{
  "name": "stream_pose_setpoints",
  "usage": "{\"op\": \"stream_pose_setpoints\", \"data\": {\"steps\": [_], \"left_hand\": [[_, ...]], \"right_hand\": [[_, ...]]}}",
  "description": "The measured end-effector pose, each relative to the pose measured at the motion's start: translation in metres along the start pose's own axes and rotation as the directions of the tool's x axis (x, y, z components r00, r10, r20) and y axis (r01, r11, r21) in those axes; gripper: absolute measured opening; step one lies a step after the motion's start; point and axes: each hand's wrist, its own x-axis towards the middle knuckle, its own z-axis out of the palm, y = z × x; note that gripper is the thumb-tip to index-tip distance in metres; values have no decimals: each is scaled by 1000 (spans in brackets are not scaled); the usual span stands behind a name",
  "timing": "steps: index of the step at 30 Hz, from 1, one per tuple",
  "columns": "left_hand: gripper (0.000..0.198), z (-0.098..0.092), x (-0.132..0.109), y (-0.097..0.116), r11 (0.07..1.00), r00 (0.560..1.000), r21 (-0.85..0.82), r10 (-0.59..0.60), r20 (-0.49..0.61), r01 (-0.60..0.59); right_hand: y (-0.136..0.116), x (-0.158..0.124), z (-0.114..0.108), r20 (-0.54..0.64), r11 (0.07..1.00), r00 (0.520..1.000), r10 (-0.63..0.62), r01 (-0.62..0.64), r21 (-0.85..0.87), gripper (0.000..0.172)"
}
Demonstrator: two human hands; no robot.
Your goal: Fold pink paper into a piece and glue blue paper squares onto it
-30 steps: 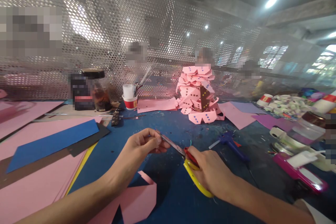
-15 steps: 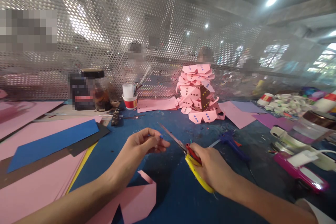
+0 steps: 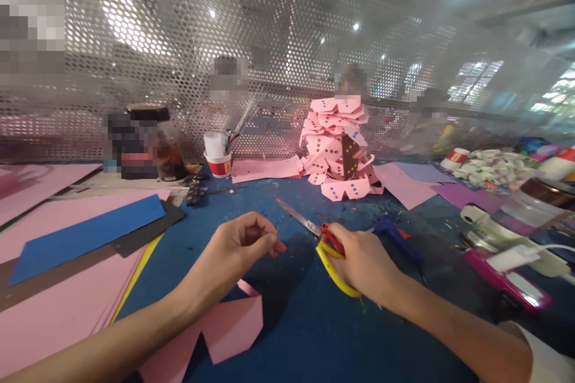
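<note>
My right hand (image 3: 359, 251) holds scissors (image 3: 335, 269) with red and yellow handles. Their blades look closed and point up and to the left, toward my left hand. My left hand (image 3: 249, 242) is closed, thumb against the curled fingers; whether anything small is in them I cannot make out. A tiny blue scrap (image 3: 263, 213) shows just beyond its knuckles. Below my left wrist lies a folded pink paper cutout (image 3: 236, 326), partly hidden by the forearm.
Pink paper sheets (image 3: 67, 317) and a blue strip (image 3: 90, 236) lie left. A stack of dotted pink paper pieces (image 3: 332, 152) stands at the back beside a paper cup (image 3: 218, 164). At right are a blue glue gun (image 3: 395, 233), a magenta device (image 3: 507, 278) and a jar (image 3: 534, 209).
The blue scrap that was at my left fingertips now appears behind that hand. My left fingers have curled in a little. The scissors stay in my right hand; the view has tilted slightly down.
</note>
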Motion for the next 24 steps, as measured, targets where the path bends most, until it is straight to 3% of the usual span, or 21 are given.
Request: {"op": "stream_pose_setpoints", "data": {"steps": [7,13,19,24], "left_hand": [[18,-8,-2,8,965,999,259,43,-9,-39],[18,-21,-13,16,798,987,597,151,-59,-87],[22,-35,-55,8,725,994,688,94,-49,-35],[22,-32,-75,3,720,993,687,120,22,-102]], "right_hand": [[11,7,-1,-57,994,998,-22,16,-112,22],[18,10,-3,-86,988,996,-14,1,-154,31],[28,14,0,-68,986,998,-12,0,-169,39],[30,18,-2,-80,988,996,-29,16,-157,38]]}}
